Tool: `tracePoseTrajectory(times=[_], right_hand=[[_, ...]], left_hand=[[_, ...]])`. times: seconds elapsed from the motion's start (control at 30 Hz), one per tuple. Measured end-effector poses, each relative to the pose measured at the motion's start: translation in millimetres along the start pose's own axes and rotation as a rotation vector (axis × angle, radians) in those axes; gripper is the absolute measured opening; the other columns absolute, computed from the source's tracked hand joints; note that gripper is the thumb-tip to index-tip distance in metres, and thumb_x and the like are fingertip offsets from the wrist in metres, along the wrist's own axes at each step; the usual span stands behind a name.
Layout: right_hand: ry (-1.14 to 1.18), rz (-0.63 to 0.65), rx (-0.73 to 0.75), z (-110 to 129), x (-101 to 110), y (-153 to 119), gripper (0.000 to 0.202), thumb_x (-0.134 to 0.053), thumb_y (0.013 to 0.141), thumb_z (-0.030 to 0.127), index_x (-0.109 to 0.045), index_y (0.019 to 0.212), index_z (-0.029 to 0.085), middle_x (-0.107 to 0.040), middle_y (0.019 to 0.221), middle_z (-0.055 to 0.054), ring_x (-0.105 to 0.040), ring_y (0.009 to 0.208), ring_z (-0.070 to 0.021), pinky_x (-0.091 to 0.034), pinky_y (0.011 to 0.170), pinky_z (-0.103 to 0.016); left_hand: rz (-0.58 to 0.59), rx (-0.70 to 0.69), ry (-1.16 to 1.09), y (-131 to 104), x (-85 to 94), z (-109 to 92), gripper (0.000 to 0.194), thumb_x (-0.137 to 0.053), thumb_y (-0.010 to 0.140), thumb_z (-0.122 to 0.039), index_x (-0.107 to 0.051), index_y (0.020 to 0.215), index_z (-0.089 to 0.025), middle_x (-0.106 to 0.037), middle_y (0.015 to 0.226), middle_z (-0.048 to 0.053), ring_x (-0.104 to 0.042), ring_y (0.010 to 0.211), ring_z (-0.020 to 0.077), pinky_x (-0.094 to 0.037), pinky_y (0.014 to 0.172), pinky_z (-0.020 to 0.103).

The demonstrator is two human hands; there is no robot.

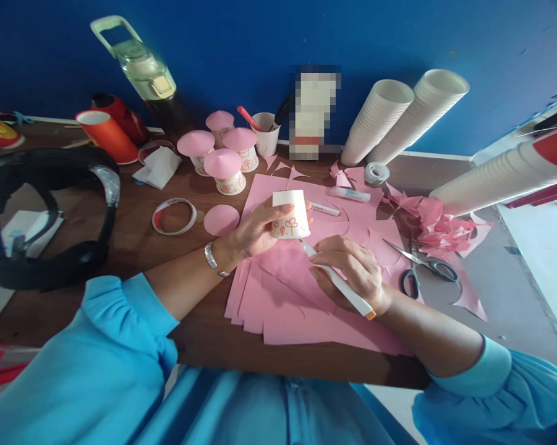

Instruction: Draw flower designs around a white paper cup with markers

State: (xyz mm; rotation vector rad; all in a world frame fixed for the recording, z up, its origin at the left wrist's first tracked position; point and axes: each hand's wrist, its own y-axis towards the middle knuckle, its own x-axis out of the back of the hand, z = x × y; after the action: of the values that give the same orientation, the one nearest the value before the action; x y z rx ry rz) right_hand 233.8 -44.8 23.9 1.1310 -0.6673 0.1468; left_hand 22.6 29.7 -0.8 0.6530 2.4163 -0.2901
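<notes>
My left hand (259, 227) is wrapped round a white paper cup (291, 216), held upside down above the pink paper sheets (301, 296). Orange flowers and green stems are drawn on the cup's side. In my right hand (350, 272) is a white marker (345, 290) with an orange end, its tip close to the cup's lower rim; whether they touch I cannot tell. Several upturned cups with pink cone tops, one of them here (223, 165), stand behind to the left. A pink paper disc (221, 220) lies left of my left hand.
Scissors (429, 267) and pink scraps (445, 225) lie at the right. Tall stacks of cups (380, 120) stand at the back. At the left are a tape roll (174, 216), a bottle (148, 77) and a black headset-like strap (51, 275). A pen cup (266, 135) stands behind.
</notes>
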Motion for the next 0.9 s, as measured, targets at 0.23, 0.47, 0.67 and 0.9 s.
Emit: tracePoseTrajectory(times=[0.23, 0.47, 0.67, 0.9], right_hand=[[-0.001, -0.002, -0.005, -0.2, -0.2, 0.0, 0.021, -0.066, 0.098, 0.010, -0.065, 0.116, 0.020, -0.073, 0.085, -0.005, -0.073, 0.074, -0.0210, -0.064, 0.063, -0.033], [-0.010, 0.017, -0.037, 0.3, 0.1, -0.8, 0.025, -0.066, 0.097, 0.009, -0.066, 0.118, 0.023, -0.073, 0.086, -0.002, -0.073, 0.073, -0.0200, -0.062, 0.063, -0.031], [-0.011, 0.025, -0.026, 0.6, 0.4, 0.4, 0.021, -0.065, 0.098, 0.009, -0.064, 0.115, 0.022, -0.072, 0.085, -0.003, -0.072, 0.072, -0.0194, -0.062, 0.062, -0.031], [-0.010, 0.042, -0.044, 1.0, 0.4, -0.6, 0.026, -0.067, 0.096, 0.008, -0.064, 0.117, 0.024, -0.072, 0.084, -0.001, -0.072, 0.073, -0.0199, -0.062, 0.064, -0.031]], left_hand=[[0.007, 0.011, -0.004, 0.3, -3.7, -4.3, 0.056, -0.090, 0.080, -0.045, -0.075, 0.130, -0.023, -0.082, 0.104, 0.009, -0.079, 0.095, 0.0272, -0.064, 0.077, 0.036], [0.035, 0.031, -0.010, -0.7, -9.1, -9.2, 0.068, -0.087, 0.080, -0.043, -0.070, 0.142, -0.022, -0.082, 0.100, 0.010, -0.078, 0.097, 0.0291, -0.060, 0.073, 0.036], [0.068, 0.033, -0.009, -0.1, -6.8, -7.4, 0.066, -0.084, 0.082, -0.044, -0.070, 0.140, -0.016, -0.083, 0.103, 0.012, -0.078, 0.094, 0.0278, -0.058, 0.073, 0.035], [0.084, 0.032, 0.014, -0.1, -3.0, -4.5, 0.063, -0.080, 0.084, -0.042, -0.070, 0.140, -0.015, -0.083, 0.110, 0.015, -0.080, 0.103, 0.0319, -0.059, 0.080, 0.038]])
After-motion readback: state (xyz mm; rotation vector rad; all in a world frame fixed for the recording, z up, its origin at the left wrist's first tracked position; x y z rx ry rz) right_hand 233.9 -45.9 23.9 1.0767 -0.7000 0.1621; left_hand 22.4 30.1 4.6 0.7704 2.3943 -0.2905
